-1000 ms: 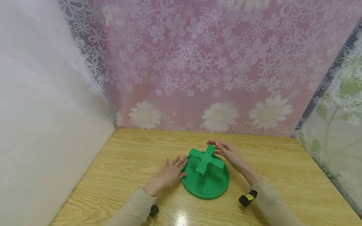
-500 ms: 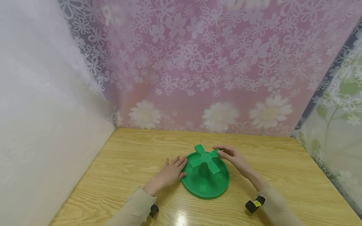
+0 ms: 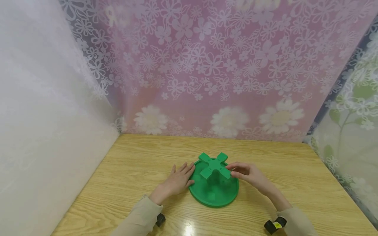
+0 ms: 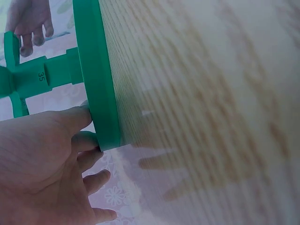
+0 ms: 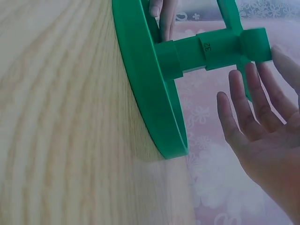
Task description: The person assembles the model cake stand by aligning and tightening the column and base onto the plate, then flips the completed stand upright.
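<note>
A green round tray (image 3: pixel 214 200) with a raised rim rests on the wooden table. From its middle rises a post (image 5: pixel 190 54) marked 32 in the right wrist view and 35 in the left. Atop this post sits a green cross-shaped handle (image 3: pixel 215 164). My left hand (image 3: pixel 175 182) lies palm down at the tray's left side, its thumb and fingertips touching the rim, fingers loosely straight. With thumb and index finger my right hand (image 3: pixel 252 177) pinches the end of the cross's front right arm. Its other fingers (image 5: pixel 241 108) extend loosely below that arm.
Wood-grained table (image 3: pixel 141 154) surface surrounds the tray. A floral curtain (image 3: pixel 189 108) hangs along the back edge, with a pale sheet (image 3: pixel 73 131) at left and another patterned curtain (image 3: pixel 345 137) at right.
The cross-shaped handle has turned clockwise seen from above. My right hand has moved from the far right side toward the front with one arm of it. Left hand and tray stay put.
</note>
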Tool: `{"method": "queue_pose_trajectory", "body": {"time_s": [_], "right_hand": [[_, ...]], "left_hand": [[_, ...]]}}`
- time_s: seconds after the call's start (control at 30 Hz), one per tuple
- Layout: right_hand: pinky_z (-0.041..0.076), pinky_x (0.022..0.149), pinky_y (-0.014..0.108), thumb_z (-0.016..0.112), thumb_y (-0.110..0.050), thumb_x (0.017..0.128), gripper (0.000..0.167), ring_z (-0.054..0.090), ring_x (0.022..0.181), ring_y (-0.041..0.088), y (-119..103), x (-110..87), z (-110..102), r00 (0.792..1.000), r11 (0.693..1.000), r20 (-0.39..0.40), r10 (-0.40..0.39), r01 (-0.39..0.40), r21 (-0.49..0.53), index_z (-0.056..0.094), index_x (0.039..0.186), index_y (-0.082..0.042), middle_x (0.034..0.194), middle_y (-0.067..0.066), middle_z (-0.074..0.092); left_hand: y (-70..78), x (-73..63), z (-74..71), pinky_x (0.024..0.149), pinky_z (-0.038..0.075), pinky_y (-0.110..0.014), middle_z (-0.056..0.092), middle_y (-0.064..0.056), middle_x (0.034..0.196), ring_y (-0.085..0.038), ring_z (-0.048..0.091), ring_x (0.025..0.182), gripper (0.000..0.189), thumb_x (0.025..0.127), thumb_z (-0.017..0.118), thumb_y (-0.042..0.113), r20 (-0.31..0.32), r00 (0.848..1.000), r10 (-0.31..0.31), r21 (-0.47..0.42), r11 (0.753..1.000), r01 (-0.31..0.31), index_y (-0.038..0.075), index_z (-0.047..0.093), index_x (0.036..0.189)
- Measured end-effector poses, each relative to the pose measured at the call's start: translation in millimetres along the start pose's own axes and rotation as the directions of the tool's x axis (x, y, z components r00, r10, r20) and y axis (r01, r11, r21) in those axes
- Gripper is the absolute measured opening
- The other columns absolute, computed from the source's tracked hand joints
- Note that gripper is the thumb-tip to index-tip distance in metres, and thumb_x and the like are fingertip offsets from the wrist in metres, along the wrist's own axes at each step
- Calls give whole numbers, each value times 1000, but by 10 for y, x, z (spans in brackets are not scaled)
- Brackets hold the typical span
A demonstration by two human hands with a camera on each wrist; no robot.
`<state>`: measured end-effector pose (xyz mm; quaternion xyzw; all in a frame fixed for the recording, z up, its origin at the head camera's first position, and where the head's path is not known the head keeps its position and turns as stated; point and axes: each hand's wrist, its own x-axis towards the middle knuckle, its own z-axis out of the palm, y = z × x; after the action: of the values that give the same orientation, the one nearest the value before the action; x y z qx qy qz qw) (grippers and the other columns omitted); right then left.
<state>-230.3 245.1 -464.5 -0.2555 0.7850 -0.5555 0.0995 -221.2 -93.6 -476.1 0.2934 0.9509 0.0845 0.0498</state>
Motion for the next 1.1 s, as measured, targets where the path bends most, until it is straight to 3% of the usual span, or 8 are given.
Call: {"method": "queue_pose_trajectory", "body": {"time_s": [0.2, 0.33, 0.47, 0.6, 0.77, 0.93, 1.1], "right_hand": [[57, 91, 41, 50, -14, 109, 29, 70, 99, 23, 36, 29, -12, 997, 998, -39, -60, 62, 31, 65, 127, 4, 120, 23, 66], [57, 91, 46, 47, -19, 110, 35, 68, 101, 33, 80, 80, -16, 991, 996, -129, -18, 29, 82, 62, 118, 12, 114, 33, 62], [57, 91, 49, 47, -27, 110, 38, 65, 105, 40, 81, 150, -4, 978, 995, -208, 27, -6, 103, 59, 120, 8, 116, 28, 61], [56, 94, 48, 47, -27, 110, 41, 67, 111, 29, 51, 218, 18, 976, 996, -217, 15, 5, 93, 56, 135, 4, 130, 25, 57], [51, 100, 54, 47, -21, 110, 40, 62, 120, 9, 20, 273, 42, 987, 996, -155, -40, 52, 76, 53, 145, -1, 146, 23, 52], [52, 99, 51, 51, -22, 109, 37, 61, 119, 4, 19, 228, 48, 988, 999, -154, -26, 33, 42, 59, 141, -5, 143, 16, 57], [55, 97, 36, 57, -21, 106, 32, 62, 115, 4, 23, 112, 38, 987, 1000, -161, -1, 3, 13, 66, 131, -2, 133, 18, 63]], "left_hand": [[-10, 5, 14, 117, 21, -67, 25, -8, 167, -33, 24, 153, 62, 108, 48, 36, 7, 1000, -2, -7, 1000, 2, 6, 31, 160], [-2, -4, -1, 118, 20, -68, 25, -9, 167, -33, 23, 153, 62, 108, 48, 36, 8, 1000, -1, -21, 1000, 2, 6, 31, 160], [11, -14, -20, 117, 21, -68, 26, -10, 167, -34, 25, 153, 62, 108, 50, 34, 4, 1000, 1, -17, 1000, -1, 5, 32, 159], [24, -21, -38, 116, 22, -68, 28, -10, 166, -35, 27, 152, 61, 107, 51, 33, 0, 1000, 5, -15, 1000, -5, 4, 34, 158], [29, -17, -40, 117, 23, -68, 28, -9, 166, -34, 27, 152, 61, 107, 52, 33, -5, 1000, 1, -9, 1000, -1, 5, 35, 158], [18, -1, -20, 117, 22, -68, 26, -9, 167, -34, 25, 153, 61, 108, 49, 35, 0, 1000, 2, -12, 1000, -2, 6, 32, 159], [-3, 17, 4, 117, 21, -68, 25, -9, 167, -33, 24, 153, 62, 108, 49, 36, 1, 1000, -2, -6, 1000, 2, 6, 31, 160]]}}
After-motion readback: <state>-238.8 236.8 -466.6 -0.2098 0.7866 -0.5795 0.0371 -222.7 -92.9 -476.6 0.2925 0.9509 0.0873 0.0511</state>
